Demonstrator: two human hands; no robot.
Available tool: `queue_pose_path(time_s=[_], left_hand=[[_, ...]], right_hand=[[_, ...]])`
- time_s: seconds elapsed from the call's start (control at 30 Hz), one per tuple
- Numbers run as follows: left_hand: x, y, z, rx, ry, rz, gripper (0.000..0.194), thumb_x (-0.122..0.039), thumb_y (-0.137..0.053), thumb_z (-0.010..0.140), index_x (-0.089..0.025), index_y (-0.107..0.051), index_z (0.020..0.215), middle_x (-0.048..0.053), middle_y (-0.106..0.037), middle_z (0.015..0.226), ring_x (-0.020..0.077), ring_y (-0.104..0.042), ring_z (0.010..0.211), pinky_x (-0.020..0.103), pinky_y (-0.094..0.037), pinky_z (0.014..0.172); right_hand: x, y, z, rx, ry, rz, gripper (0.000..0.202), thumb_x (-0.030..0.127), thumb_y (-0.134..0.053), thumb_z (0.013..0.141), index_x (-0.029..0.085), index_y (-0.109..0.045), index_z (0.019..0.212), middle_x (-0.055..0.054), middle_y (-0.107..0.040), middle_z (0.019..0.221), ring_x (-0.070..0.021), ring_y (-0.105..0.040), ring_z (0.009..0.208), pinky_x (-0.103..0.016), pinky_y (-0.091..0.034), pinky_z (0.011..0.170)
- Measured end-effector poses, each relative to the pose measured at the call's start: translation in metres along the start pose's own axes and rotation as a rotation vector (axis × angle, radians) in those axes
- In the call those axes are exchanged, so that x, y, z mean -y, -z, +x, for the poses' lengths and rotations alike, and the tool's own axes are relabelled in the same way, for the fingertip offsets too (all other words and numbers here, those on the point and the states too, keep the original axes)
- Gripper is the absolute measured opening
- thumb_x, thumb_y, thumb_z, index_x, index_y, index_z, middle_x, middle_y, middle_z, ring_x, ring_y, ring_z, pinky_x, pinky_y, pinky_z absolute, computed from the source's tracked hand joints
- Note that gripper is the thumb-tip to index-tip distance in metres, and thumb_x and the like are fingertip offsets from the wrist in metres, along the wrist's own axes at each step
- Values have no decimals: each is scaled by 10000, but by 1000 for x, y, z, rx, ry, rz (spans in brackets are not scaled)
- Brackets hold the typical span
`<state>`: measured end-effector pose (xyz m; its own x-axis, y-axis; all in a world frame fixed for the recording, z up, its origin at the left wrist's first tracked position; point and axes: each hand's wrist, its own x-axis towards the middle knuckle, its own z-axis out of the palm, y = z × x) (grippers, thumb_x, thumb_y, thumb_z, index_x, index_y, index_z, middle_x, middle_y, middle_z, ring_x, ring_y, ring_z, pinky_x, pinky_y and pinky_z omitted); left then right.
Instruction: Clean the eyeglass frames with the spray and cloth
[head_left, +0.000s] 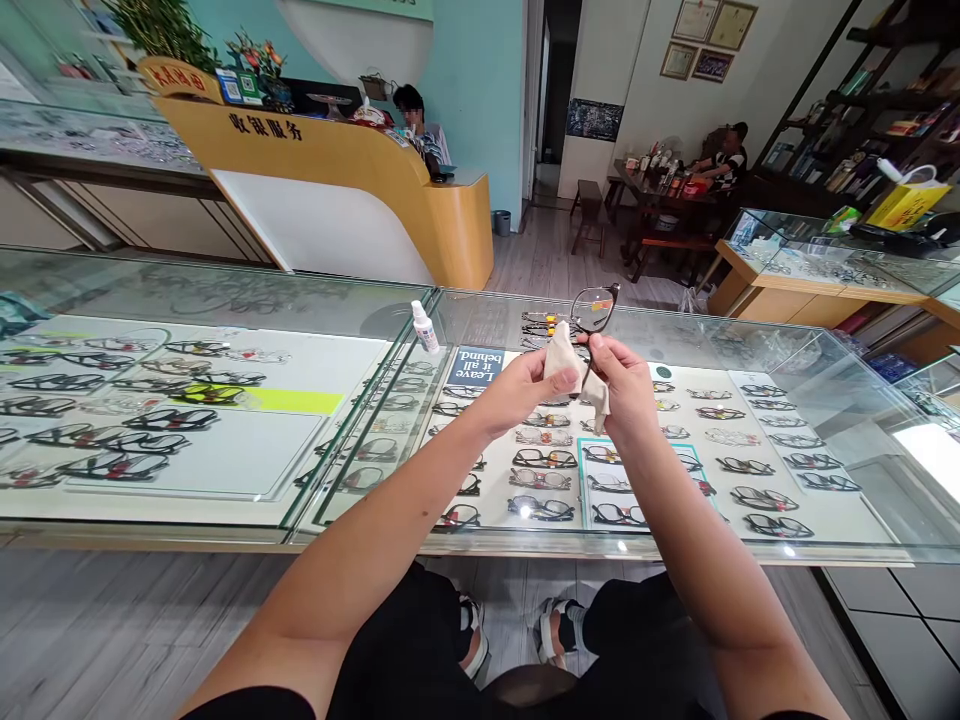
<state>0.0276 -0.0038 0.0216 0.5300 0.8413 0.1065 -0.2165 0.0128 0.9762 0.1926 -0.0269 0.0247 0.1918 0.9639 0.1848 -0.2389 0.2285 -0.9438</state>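
Note:
A pair of dark-framed eyeglasses (614,298) is held up above the glass counter, one lens standing clear over the fingers. My right hand (627,385) grips the frame near its middle. With my left hand (523,388) I pinch a pale cloth (559,352) against the lower part of the eyeglasses; the cloth hides the other lens and hangs down beside my right fingers. To the left of both hands, a small white spray bottle (425,330) stands upright on the countertop.
The glass display counter (480,548) holds rows of spectacles under its top, with a second case (225,510) adjoining on the left. Beyond are a cashier desk (330,160) with a person seated behind it, a wooden table (679,185) with another person, and a right-hand showcase (780,290).

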Motion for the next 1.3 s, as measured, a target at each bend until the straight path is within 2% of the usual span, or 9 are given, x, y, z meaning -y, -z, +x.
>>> queue_pose_path(time_s=[0.17,0.3,0.4,0.57,0.7,0.87,1.0,1.1,1.3], left_hand=[[-4,1,0,-3,24,-19,654,-547,-1061,557,-139,-743,957,17,-710,853,135,-599,773,257,-448,744],[1,0,1,-93,-4,12,635,-659,-982,652,-137,-756,935,7,-683,779,117,-553,693,253,-401,666],[2,0,2,-158,-35,-3,697,-747,-902,714,-137,-783,1028,9,-690,776,118,-565,681,255,-411,653],[1,7,3,-97,-38,-15,669,-778,-830,787,-135,-765,957,21,-686,750,123,-583,651,253,-437,617],[1,13,2,1,-40,4,584,-698,-868,805,-136,-732,885,35,-691,776,131,-599,683,263,-453,639],[-1,10,1,19,-36,33,654,-537,-1027,649,-145,-757,1098,-1,-696,808,117,-594,699,250,-444,659],[0,6,3,-96,-63,14,705,-746,-880,750,-138,-769,1090,-16,-645,711,113,-553,624,252,-412,597],[1,8,4,-105,-81,20,696,-811,-771,826,-139,-768,1009,8,-662,713,131,-587,636,261,-441,602],[2,9,2,31,-127,58,554,-558,-964,760,-163,-758,1089,39,-749,891,161,-667,801,273,-510,721]], right_hand=[[0,-2,-2,-3,15,21,415,628,-897,777,249,-855,940,-9,-669,837,-175,-604,791,-326,-512,711],[-8,-5,-4,60,71,5,355,605,-886,814,260,-839,879,-29,-741,963,-187,-642,870,-349,-539,816],[-10,-5,-4,118,120,-15,331,594,-880,834,268,-824,833,-23,-742,926,-199,-653,897,-367,-536,879],[-7,-1,-1,128,176,-15,217,499,-892,866,284,-871,874,-5,-687,880,-178,-630,898,-346,-515,909],[-5,2,1,84,80,73,270,540,-901,839,280,-880,909,-9,-702,908,-171,-623,859,-339,-535,849],[-5,2,3,133,38,79,332,588,-928,784,274,-844,855,-21,-763,973,-175,-631,838,-342,-546,806],[-5,-1,1,191,59,55,343,588,-934,772,268,-814,807,-13,-762,921,-161,-600,798,-327,-525,779],[-4,-3,0,168,46,59,364,593,-940,752,258,-800,780,-11,-739,872,-156,-583,773,-315,-517,752],[-7,2,6,104,-57,133,419,649,-913,755,271,-840,922,5,-712,791,-152,-552,684,-305,-491,633]])
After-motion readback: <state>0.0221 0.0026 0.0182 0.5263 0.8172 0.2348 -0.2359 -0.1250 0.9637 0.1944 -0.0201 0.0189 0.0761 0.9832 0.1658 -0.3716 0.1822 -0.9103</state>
